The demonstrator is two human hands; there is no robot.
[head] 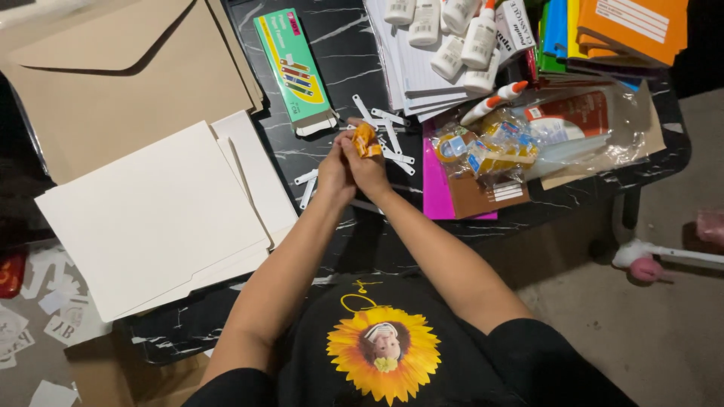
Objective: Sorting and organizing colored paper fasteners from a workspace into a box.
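Both hands, left hand (334, 175) and right hand (367, 167), close together on one orange packet (365, 140); six glue bottles (452, 34) beyond.

Both hands meet over the black marble-patterned table (332, 45): the left hand (334, 175) and right hand (367, 167) pinch a small orange packet (365, 139) together, above scattered white paper fasteners (394, 143), beside a green box (296, 69) and cream folders (151, 218)

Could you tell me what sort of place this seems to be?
Probably a home craft or stationery-packing table: a dark marble-look table crowded with glue bottles, big envelopes and coloured notebooks. Both hands hold a small orange item.
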